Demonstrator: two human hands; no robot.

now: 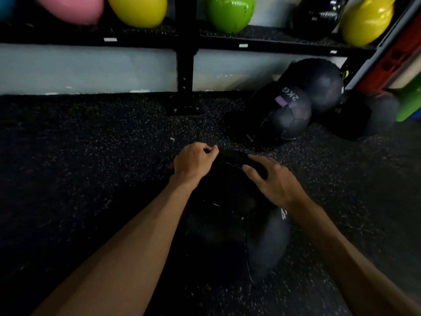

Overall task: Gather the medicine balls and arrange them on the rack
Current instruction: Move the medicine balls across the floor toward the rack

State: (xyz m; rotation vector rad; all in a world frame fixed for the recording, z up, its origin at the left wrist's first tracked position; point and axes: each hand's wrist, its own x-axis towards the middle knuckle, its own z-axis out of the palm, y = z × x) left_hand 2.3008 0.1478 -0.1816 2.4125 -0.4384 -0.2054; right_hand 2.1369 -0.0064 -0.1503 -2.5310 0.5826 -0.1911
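Note:
A black medicine ball (230,201) sits low in front of me between my forearms. My left hand (194,161) grips its far left top with curled fingers. My right hand (271,179) lies on its right top, fingers spread and bent over the surface. On the floor to the right lie a dark ball marked 2KG (284,115), a larger dark ball (319,84) behind it, and another dark ball (373,115) further right. The black rack (185,42) runs across the top, its shelf holding kettlebells.
On the rack shelf stand pink (73,8), yellow (139,10), green (230,12), black (319,17) and yellow (366,23) kettlebells. A rack post foot (184,108) stands on the speckled rubber floor. Red and green gear (405,71) is stacked at far right.

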